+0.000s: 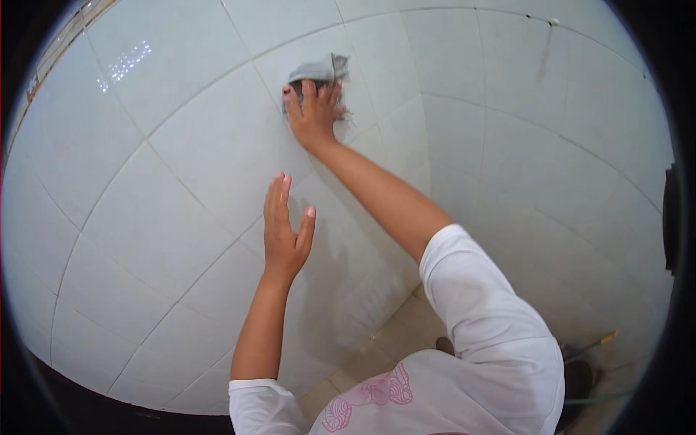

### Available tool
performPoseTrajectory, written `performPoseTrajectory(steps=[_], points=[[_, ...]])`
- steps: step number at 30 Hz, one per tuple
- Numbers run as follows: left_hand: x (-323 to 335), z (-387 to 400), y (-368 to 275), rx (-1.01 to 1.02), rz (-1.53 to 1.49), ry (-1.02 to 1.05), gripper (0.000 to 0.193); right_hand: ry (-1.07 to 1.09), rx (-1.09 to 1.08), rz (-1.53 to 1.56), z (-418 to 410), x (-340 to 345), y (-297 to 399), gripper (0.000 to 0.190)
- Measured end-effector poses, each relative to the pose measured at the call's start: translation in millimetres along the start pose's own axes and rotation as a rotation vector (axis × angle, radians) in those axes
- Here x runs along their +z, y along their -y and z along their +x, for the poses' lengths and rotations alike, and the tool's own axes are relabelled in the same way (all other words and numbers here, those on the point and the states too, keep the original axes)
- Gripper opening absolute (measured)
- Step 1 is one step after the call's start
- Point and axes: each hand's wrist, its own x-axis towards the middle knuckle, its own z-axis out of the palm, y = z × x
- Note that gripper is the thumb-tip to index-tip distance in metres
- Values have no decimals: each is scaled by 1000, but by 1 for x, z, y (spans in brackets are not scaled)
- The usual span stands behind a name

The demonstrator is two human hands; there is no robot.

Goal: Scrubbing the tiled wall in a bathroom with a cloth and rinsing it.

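My right hand presses a grey cloth flat against the white tiled wall. Its fingers are spread over the cloth, and part of the fabric bunches above the fingertips. A frayed edge shows beside the hand. Lower down, my left hand is held up near the same wall with nothing in it. The left thumb stands apart from the fingers. Whether the left hand touches the tiles, I cannot tell.
Another tiled wall meets this one at a corner on the right. Beige floor tiles lie below. A yellow-tipped handle and a green hose-like line are at lower right. A dark object sits at the right rim.
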Motion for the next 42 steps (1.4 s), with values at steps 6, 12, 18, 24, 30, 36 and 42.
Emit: performPoseTrajectory(steps=[6,12,18,24,30,36,42], points=[[18,102,17,262,543,-104,52,-344,-260,-8,67,5,-60,30],[24,121,49,353,855,-87,52,-478,-97,16,133,-35,-141,27],[28,121,50,364,937,-88,57,-434,-216,-54,110,-16,-128,35],[19,118,56,437,863,-53,55,-12,-877,33,15,-1,-68,27],[27,119,48,415,975,-35,49,-411,-187,-23,50,-25,-207,34],[34,124,43,370,1126,-1,48,-503,603,-39,-29,-30,-270,28],[28,118,50,366,1149,6,48,-76,-148,6,-97,7,-96,29]])
